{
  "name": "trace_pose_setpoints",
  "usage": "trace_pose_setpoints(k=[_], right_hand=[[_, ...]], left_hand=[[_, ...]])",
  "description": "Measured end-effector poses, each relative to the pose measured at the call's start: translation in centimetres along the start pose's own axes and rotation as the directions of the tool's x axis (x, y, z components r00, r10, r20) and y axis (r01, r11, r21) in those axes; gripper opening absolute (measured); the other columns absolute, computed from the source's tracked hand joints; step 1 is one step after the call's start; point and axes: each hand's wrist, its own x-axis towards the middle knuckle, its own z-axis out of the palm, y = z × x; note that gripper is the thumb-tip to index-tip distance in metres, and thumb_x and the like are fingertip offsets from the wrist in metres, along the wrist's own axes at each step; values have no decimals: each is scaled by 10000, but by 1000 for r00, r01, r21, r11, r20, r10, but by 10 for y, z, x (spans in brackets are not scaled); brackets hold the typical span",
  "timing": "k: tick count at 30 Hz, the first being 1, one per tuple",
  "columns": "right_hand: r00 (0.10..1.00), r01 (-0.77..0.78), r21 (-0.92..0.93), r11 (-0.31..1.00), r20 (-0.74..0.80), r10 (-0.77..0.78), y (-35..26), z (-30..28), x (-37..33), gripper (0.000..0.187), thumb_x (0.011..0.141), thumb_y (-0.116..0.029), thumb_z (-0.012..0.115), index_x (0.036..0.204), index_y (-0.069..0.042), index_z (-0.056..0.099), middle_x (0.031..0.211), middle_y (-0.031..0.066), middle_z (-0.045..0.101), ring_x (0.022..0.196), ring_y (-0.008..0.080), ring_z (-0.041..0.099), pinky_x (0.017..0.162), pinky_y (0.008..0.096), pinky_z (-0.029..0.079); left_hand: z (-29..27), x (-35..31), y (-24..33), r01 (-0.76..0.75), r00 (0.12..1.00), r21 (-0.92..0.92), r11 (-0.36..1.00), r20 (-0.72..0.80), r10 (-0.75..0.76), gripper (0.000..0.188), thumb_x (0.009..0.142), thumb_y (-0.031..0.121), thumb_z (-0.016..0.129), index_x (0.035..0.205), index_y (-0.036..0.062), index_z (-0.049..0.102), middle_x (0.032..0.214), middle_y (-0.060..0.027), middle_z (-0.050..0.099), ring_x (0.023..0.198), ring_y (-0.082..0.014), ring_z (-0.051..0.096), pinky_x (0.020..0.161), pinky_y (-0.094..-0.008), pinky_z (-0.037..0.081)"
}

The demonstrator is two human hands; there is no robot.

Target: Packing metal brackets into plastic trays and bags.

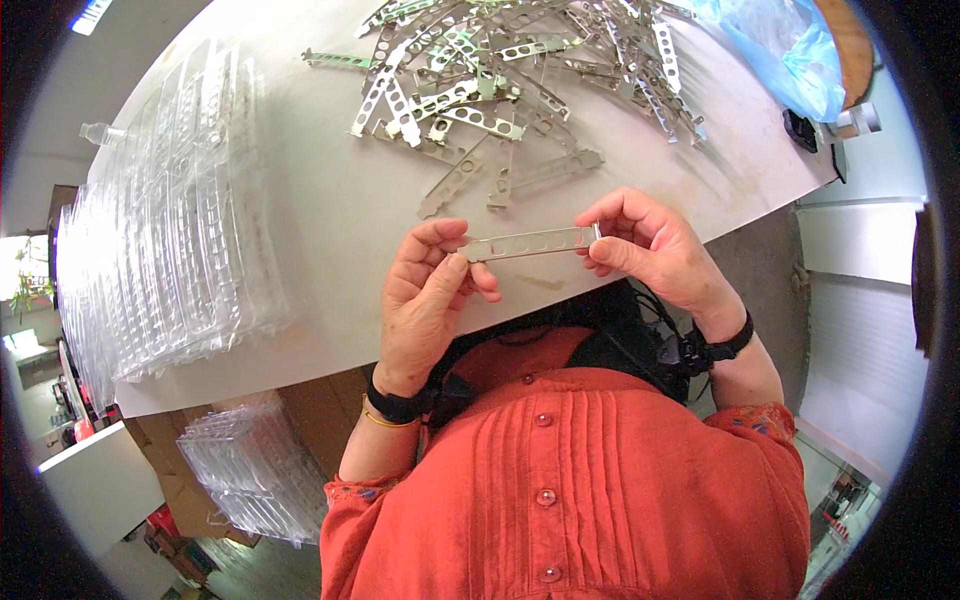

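Note:
Between my two hands a slim metal bracket (535,243) with a row of holes is held nearly level, over the near edge of the table. My left hand (425,280) pinches its left end between thumb and fingers. At the other end, where the metal has a bent lip, my right hand (645,245) grips it with thumb and forefinger. Just beyond my hands, a few loose brackets (545,175) of the same kind lie at the near side of a large tangled pile of brackets (470,80).
Stacked clear plastic trays (190,230) cover the left of the white table (330,270). More clear trays (255,465) sit lower left, by a cardboard box (320,420). At the far right are a blue plastic bag (790,60) and a small black object (798,130) near the table edge.

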Motion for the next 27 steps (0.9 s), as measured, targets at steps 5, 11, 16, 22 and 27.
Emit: trace_pose_setpoints(k=[5, 11, 16, 22, 27], right_hand=[[1000, 1, 19, 1000, 22, -2, 3, -1, 1, 280, 908, -135, 695, 1153, -47, 593, 899, -27, 608, 808, 42, 576, 728, 215, 493], [999, 14, -73, 997, 38, -11, 2, -2, -2, 265, 899, -115, 700, 1130, -36, 598, 912, -4, 612, 841, 65, 618, 762, 215, 514], [998, 33, -30, 999, 54, -31, 2, -1, -3, 260, 877, -112, 728, 1103, -48, 616, 895, -35, 603, 819, 38, 562, 739, 212, 479], [996, 62, -59, 996, 70, -58, 1, 1, -3, 246, 861, -107, 743, 1070, -49, 626, 866, -37, 611, 802, 39, 568, 737, 208, 475], [994, 74, -76, 994, 82, -68, 2, 2, -4, 238, 850, -95, 750, 1049, -46, 629, 860, -34, 621, 798, 41, 574, 733, 210, 477]], left_hand=[[0, 1, 0, -4, 1000, -2, 1000, 12, 4, 306, 990, 42, 483, 1287, -21, 446, 1015, -105, 581, 798, -163, 629, 695, -313, 560], [1, 0, 1, 1, 1000, 7, 1000, -3, -1, 286, 999, 48, 466, 1276, -22, 447, 1000, -140, 612, 794, -171, 631, 694, -304, 552], [-5, 1, 1, 6, 998, -17, 1000, 67, -5, 267, 1007, 57, 461, 1262, -20, 459, 1065, -139, 602, 838, -173, 634, 734, -328, 554], [-4, 1, 1, 2, 998, -26, 1000, 67, 0, 258, 1015, 71, 448, 1256, -21, 458, 1047, -151, 611, 842, -178, 637, 734, -326, 555], [-2, 0, 3, 8, 999, -36, 999, 53, -6, 297, 1009, 91, 458, 1278, -33, 437, 1060, -177, 624, 809, -186, 634, 713, -319, 559]])
